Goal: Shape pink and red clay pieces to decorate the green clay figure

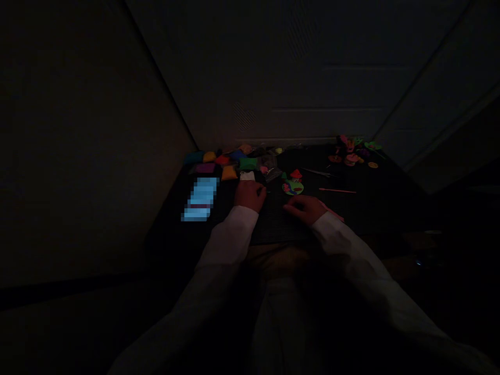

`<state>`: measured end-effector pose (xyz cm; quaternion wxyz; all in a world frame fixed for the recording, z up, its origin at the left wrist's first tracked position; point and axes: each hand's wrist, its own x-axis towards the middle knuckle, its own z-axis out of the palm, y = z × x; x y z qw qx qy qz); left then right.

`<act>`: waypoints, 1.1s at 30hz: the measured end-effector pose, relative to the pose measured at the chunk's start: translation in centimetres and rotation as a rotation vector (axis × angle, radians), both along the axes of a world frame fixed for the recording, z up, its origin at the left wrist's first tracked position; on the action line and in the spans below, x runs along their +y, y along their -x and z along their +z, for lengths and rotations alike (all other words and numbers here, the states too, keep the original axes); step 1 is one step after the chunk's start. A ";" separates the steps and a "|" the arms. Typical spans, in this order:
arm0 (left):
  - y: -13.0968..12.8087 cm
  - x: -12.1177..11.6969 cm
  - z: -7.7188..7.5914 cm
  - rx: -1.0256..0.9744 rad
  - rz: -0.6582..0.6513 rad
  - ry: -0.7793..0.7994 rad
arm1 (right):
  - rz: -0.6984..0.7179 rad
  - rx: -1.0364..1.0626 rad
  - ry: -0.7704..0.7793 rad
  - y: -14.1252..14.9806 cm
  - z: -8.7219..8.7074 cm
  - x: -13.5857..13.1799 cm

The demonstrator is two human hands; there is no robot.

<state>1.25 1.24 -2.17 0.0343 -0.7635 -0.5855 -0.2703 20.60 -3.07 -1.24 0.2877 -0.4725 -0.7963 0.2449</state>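
Note:
My left hand point(249, 196) rests low over the dark table with its fingers curled together. Whatever may be between its fingertips is too dark and small to name. Across from it, my right hand point(307, 209) is also curled, thumb against fingers, and its grip is hard to make out. Between and just beyond the hands lies a small clay model: a round green base point(298, 190) with blue, pink and brown bits and a little house with a red cone roof point(296, 174). A pink strip point(332, 211) lies partly behind my right hand and sleeve.
A lit phone point(201, 199) lies at left. Behind it are several colored clay packets, including a green one point(248, 164) and an orange one point(229, 173). A pink stick point(338, 190), tweezers-like tool point(318, 172) and colorful clay figures point(351, 151) lie at right. A wall stands behind.

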 end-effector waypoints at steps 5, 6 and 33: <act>-0.1 0.0 0.1 -0.001 0.003 0.007 | 0.013 0.009 0.007 0.0 -0.3 0.1; -0.1 0.0 0.1 -0.002 0.004 0.007 | 0.016 0.013 0.004 -0.1 -0.3 0.1; -0.1 0.0 0.1 -0.019 -0.012 0.000 | 0.005 -0.017 -0.006 0.0 0.2 0.0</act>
